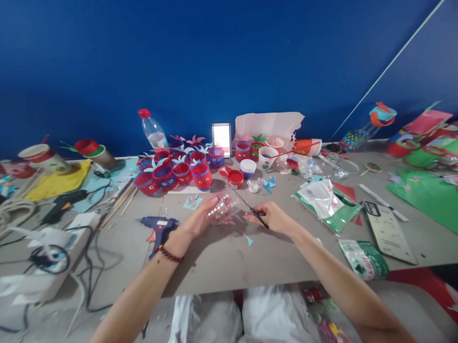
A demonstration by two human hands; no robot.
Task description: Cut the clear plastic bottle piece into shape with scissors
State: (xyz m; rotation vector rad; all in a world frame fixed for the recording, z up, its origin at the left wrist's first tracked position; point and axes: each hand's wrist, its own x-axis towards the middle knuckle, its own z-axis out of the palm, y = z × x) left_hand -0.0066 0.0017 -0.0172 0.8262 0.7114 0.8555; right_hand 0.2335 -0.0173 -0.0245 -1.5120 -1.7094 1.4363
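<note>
My left hand (201,216) is wrapped round a clear plastic bottle piece (223,209) with a bumpy surface, above the middle of the table. To its right, my right hand (271,217) grips dark scissors (259,217), whose blades point up and left toward the clear piece. Whether the blades touch the plastic cannot be made out. A small light-blue paper scrap (248,240) lies on the table below, between my hands. The blue glue gun (159,231) rests left of my left hand.
Decorated red and blue cups (202,176) crowd the back, beside a red paint jar (236,179). A power strip (68,257) with cables is at left. A phone (389,233), a green packet (363,258) and green sheets (436,204) lie at right.
</note>
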